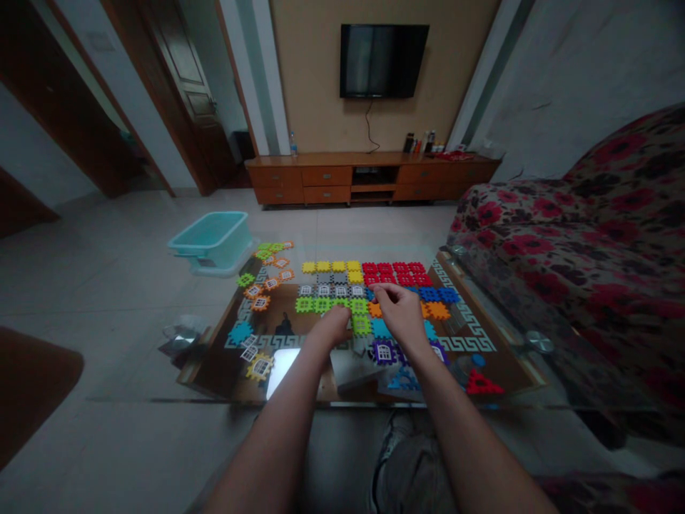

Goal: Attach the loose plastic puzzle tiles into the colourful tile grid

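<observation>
A flat patch of interlocked plastic tiles lies on a glass-topped table (476, 335): yellow tiles (332, 267), red tiles (393, 271), grey window tiles (332, 290), green tiles (321, 305), blue tiles (439, 294) and orange tiles (436, 310). My left hand (332, 326) rests with curled fingers on the green row's right end. My right hand (399, 308) pinches at the patch's middle, fingertips by the red and grey tiles; what it grips is hidden. A purple window tile (384, 351) lies just below my hands.
Loose orange and green tiles (267, 275) are scattered at the table's left, with a cyan tile (240, 332) and yellow window tile (260, 368) nearer me. A red triangle piece (481, 384) lies front right. A teal bin (211, 239) stands on the floor; a floral sofa (578, 235) is to the right.
</observation>
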